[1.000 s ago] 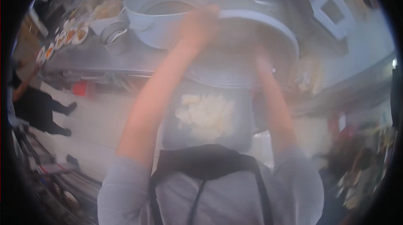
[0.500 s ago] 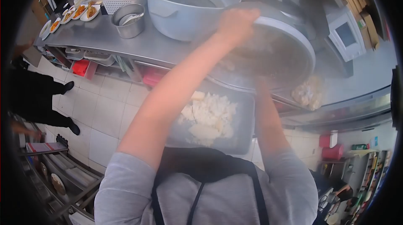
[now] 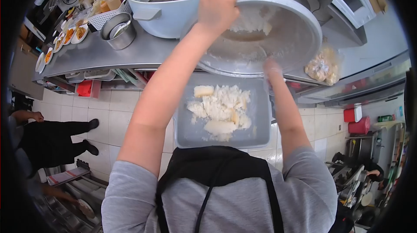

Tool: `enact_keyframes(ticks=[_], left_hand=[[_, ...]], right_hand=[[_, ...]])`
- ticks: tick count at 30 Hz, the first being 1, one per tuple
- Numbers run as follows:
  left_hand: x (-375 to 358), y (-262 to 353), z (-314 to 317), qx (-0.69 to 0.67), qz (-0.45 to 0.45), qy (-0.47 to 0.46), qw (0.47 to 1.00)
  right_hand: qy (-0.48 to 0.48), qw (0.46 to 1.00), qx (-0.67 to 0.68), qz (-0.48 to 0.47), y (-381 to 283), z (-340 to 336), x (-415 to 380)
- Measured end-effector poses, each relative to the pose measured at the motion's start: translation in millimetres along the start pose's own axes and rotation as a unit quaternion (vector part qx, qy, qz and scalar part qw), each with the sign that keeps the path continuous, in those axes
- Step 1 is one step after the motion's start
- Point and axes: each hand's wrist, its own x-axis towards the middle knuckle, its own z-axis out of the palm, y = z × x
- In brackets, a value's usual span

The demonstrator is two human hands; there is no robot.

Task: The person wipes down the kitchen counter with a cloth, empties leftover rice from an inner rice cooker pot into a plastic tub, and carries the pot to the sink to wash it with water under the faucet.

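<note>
A big metal inner pot is tilted on its side, its mouth facing me, with a clump of white rice inside. My left hand is closed on its upper left rim. At the lower right rim is my right hand, apparently in a clear plastic glove; its fingers are blurred against the pot. Below the pot, a grey plastic tray in front of my apron holds a loose heap of rice with a few pale solid pieces.
On the steel counter stand a large pale-blue cooker body, a small metal pot, a white basket of bottles and several plates of food. A bag lies at right. Another person stands at left.
My view has shifted. The pot's mouth has turned more towards me, showing the rice inside. My left hand still grips the rim, and my right hand has come into view at the lower rim.
</note>
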Motion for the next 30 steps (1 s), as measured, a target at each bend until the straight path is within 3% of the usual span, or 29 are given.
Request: enact_keyframes(ticks=[2,4,8,10,11,13,15,17,18,19,20,21,22,23,26,28,30], left_hand=[[0.5,0.7,0.1,0.006,-0.001,-0.001,1.000],[1.4,0.1,0.5,0.013,-0.005,-0.016,1.000],[2.1,0.1,1.6,0.034,-0.015,-0.022,0.999],[2.6,-1.1,2.0,0.031,-0.014,-0.025,0.999],[2.9,-0.3,2.7,0.032,-0.015,-0.025,0.999],[2.2,3.9,1.4,0.027,-0.012,-0.027,0.999],[1.8,1.4,0.7,0.009,-0.006,-0.016,1.000],[-0.2,-5.8,4.1,-0.011,-0.012,-0.026,1.000],[-1.6,-7.8,10.2,-0.067,0.019,0.030,0.997],[-2.1,2.0,-4.2,-0.064,-0.030,-0.005,0.997],[-2.1,0.1,1.4,-0.055,-0.034,0.005,0.998],[-1.6,1.6,-3.2,-0.044,-0.038,-0.007,0.998],[-2.2,3.3,-3.9,-0.037,-0.047,-0.003,0.998],[-2.2,3.1,-4.5,-0.036,-0.037,0.008,0.999],[-2.2,2.7,-10.0,-0.052,-0.004,0.032,0.998],[-2.5,1.3,-8.9,-0.044,-0.009,0.011,0.999],[0.0,0.5,-19.2,-0.040,-0.012,-0.008,0.999]], right_hand=[[0.160,0.954,-0.214,-0.134,9.6,49.7,14.7],[0.036,0.997,0.003,-0.074,-8.4,82.8,-8.0],[-0.002,0.988,-0.029,-0.150,-3.8,66.6,-73.8],[0.178,0.973,0.143,-0.012,31.3,56.2,-65.3],[0.179,0.973,0.146,-0.011,34.9,61.8,-67.9],[0.074,0.991,0.111,0.009,33.1,74.5,-88.9],[0.038,0.996,0.019,-0.075,32.9,115.0,-90.8],[0.170,0.980,0.087,-0.063,50.4,119.1,-79.0],[0.247,0.944,0.211,-0.062,44.8,105.1,-81.1],[0.346,0.901,0.226,-0.127,60.7,129.2,-54.1],[0.188,0.961,0.201,-0.033,37.0,111.4,-76.2],[0.001,0.999,0.033,-0.031,39.4,134.9,-60.4],[0.019,0.979,-0.046,-0.196,71.2,200.7,-31.7],[-0.134,0.976,-0.079,-0.152,38.4,176.7,-53.9],[-0.174,0.966,0.008,-0.189,16.5,182.7,-49.1],[-0.143,0.973,-0.090,-0.158,-15.1,164.8,-64.1],[-0.085,0.969,-0.024,-0.230,-54.3,132.6,-73.7]])
